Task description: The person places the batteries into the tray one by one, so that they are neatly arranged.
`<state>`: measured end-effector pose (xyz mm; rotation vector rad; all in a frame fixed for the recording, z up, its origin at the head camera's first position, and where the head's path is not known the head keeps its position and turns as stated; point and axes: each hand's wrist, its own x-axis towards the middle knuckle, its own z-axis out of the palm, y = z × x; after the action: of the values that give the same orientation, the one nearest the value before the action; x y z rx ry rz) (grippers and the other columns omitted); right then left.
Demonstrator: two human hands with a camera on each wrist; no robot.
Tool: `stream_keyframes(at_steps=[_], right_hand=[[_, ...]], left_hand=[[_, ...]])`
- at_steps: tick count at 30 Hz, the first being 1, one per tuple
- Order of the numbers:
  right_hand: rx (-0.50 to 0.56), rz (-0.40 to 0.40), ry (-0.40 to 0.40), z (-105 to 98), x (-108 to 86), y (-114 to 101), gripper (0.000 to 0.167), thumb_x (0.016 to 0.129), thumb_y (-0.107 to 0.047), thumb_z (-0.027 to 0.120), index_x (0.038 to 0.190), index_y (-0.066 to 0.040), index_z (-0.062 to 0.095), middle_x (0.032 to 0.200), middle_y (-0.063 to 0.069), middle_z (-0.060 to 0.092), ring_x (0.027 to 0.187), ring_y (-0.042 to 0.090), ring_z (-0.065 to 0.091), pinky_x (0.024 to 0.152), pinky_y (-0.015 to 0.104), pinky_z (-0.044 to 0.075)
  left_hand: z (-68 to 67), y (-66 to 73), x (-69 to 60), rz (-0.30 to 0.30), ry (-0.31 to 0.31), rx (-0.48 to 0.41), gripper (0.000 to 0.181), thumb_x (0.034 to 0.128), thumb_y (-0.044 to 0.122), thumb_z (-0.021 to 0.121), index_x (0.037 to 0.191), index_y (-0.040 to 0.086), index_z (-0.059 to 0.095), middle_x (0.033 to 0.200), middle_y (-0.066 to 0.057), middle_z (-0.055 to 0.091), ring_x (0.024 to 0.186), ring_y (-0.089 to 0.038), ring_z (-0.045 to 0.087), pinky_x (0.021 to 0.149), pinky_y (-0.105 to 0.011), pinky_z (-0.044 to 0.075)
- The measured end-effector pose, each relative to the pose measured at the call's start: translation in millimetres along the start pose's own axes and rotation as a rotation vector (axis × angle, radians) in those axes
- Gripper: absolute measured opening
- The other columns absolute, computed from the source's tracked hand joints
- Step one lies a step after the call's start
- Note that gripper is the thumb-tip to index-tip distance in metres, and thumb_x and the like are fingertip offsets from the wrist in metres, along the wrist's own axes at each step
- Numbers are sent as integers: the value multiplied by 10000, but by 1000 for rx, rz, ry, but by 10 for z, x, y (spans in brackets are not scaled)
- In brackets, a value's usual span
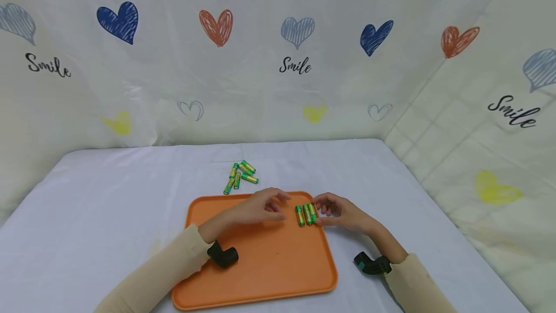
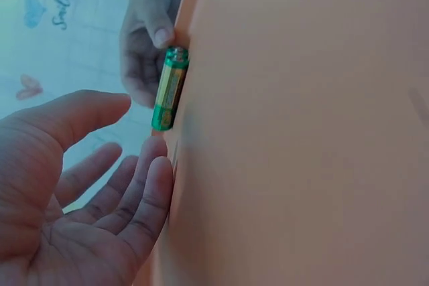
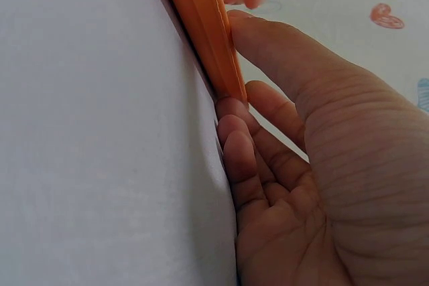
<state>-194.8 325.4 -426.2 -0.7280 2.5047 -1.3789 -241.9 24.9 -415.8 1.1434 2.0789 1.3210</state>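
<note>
Three green-and-yellow cylindrical batteries [image 1: 308, 214] lie near the far right corner of a rectangular orange tray [image 1: 278, 272] on the white-clothed desk [image 1: 78, 226]. The left grip [image 1: 260, 206] hovers over the tray, relaxed and holding nothing. The right grip [image 1: 343, 214] touches the tray's edge beside the rightmost battery [image 1: 312, 212]; whether it pinches that battery cannot be told.

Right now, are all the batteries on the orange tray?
No, several green-and-yellow batteries lie on the white cloth past the far edge of the orange tray.
</note>
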Motion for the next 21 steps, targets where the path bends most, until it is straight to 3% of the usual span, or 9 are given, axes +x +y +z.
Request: stream_keyframes(at_steps=[9,16,21], right_hand=[[2,-8,13,7,-14,-5,433,863,-111,749,1251,-32,573,1030,118,565,856,214,500,735,226,441],[0,1,20,-1,-27,-19,450,854,-120,759,1258,-48,572,1039,115,563,863,205,500,739,234,440],[2,10,15,7,-19,-26,447,855,-113,757,1257,-42,573,1043,125,561,871,221,497,743,232,436]], left_hand=[[-171,-75,-113,51,28,19,359,935,148,670,1261,18,596,1208,-135,602,988,-173,646,886,-259,508],[-342,-53,-203,-25,80,-5,376,927,163,683,1266,28,593,1215,-137,606,1003,-162,645,880,-288,510],[-479,-121,-271,-65,115,35,380,918,177,698,1256,40,595,1255,-119,592,1024,-170,631,883,-314,517]])
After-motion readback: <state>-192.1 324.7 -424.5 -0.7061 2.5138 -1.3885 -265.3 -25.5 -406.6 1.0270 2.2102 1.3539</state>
